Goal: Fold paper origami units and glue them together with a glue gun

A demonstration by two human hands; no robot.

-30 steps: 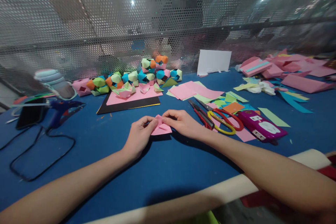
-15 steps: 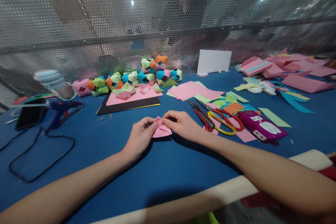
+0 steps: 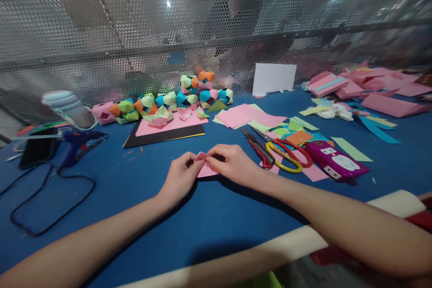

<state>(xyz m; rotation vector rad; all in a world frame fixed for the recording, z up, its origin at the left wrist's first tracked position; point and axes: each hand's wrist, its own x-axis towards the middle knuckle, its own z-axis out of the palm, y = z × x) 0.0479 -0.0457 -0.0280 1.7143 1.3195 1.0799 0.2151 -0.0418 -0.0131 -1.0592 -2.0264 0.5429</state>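
Note:
A small folded piece of pink paper [image 3: 206, 171] is held just above the blue table, near the middle of the view. My left hand [image 3: 180, 175] pinches its left side between thumb and fingers. My right hand [image 3: 232, 163] grips the right side, thumb pressed on the paper close to my left thumb. The fingers cover much of the folds. To the right of my right hand lie a red box cutter [image 3: 259, 149] and a pair of scissors [image 3: 285, 157] with red and yellow handles.
Several folded paper balls [image 3: 165, 100] line the back left, behind pink and black sheets [image 3: 162, 139]. A hot glue gun [image 3: 76, 144] with its cord and a bottle [image 3: 69, 108] are at left. Loose paper sheets [image 3: 249, 116], a purple pouch [image 3: 337, 161] and pink paper scraps [image 3: 367, 83] occupy the right.
My right hand has shifted slightly left over the pink paper, and its thumb now covers more of it. The raised flap looks pressed closer together. Other things stay in place.

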